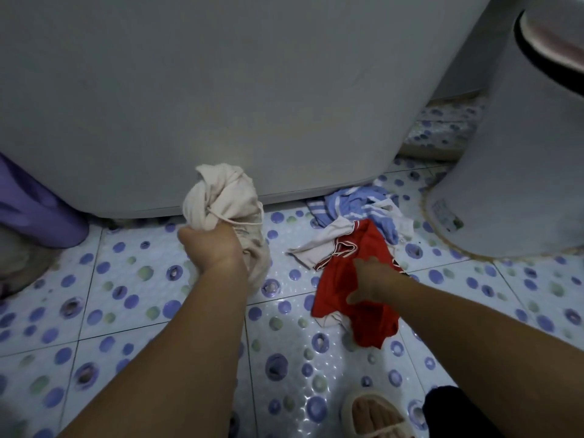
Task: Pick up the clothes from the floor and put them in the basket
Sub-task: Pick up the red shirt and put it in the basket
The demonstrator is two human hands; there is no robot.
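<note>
Clothes are what we are gathering: our left hand (211, 248) is fisting a bunched cream cotton garment with a drawstring (221, 200), lifted at eleven o'clock, while our right hand (373, 281) is clutching a crumpled red fabric garment (347, 286) at one o'clock. We are judging it best to grip deep, so the blue-and-white striped cloth (357, 203) lying beyond isn't snagging. The basket isn't identifiable.
</note>
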